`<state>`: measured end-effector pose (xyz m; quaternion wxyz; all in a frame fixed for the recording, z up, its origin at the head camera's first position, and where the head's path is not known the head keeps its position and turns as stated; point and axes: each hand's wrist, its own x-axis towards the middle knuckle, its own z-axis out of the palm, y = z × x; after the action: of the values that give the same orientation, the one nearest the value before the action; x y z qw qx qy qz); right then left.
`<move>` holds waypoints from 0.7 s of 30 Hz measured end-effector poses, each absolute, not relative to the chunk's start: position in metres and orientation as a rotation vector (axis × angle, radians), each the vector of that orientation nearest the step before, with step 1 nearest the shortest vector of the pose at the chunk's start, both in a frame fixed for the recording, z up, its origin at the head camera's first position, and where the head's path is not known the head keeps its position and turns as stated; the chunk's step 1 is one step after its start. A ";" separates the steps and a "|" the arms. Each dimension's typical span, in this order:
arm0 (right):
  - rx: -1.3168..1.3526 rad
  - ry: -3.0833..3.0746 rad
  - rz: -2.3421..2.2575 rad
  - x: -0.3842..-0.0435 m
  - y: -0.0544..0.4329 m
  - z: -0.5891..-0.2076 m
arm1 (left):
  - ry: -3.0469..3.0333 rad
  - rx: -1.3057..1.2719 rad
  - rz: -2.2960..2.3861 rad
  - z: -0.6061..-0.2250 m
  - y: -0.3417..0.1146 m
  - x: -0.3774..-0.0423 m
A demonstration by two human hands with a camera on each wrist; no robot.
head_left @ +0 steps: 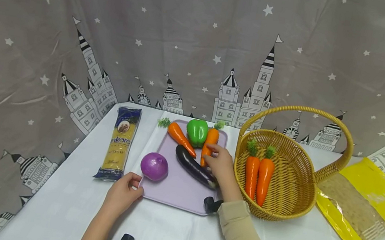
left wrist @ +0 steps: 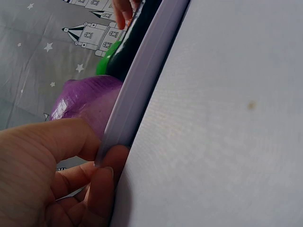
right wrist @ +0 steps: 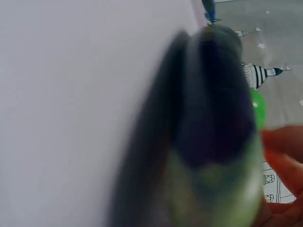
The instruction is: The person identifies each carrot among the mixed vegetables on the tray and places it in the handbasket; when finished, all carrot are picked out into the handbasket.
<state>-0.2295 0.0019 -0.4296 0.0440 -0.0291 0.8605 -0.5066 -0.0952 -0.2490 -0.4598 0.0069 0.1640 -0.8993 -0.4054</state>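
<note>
The left hand (head_left: 123, 193) pinched the tray (head_left: 176, 188) and the right hand (head_left: 221, 164) the carrot (head_left: 212, 137) beside the pepper (head_left: 196, 133), which carrot seemed light, stiff, slick, best held mid-length.

Tray (head_left: 176, 190): is showing lilac.
Onion (head_left: 154, 167): is gleaming purple.
Pepper (head_left: 196, 133): is shining green.
Eggplant (head_left: 194, 166): is looking near-black.
Carrots (head_left: 212, 136): are showing orange, green-topped.
Basket (head_left: 291, 182) right of tray: is showing golden weave.
Curtain (head_left: 194, 45) behind tray: is showing white stars, black-and-white castles on grey.
</note>
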 end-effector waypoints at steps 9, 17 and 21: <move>-0.141 2.636 -1.393 -0.234 -0.003 -0.430 | -2.811 0.503 -1.275 -0.461 -0.249 -0.095; -0.189 2.657 -1.331 -0.238 -0.010 -0.430 | -2.817 0.506 -1.259 -0.460 -0.250 -0.095; -0.179 2.673 -1.303 -0.240 -0.011 -0.433 | -2.815 0.511 -1.269 -0.460 -0.250 -0.095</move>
<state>-0.2395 -0.0112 -0.4326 0.0810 -0.0599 0.8943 -0.4361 -0.0945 -0.2496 -0.4604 0.0056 0.1634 -0.8993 -0.4055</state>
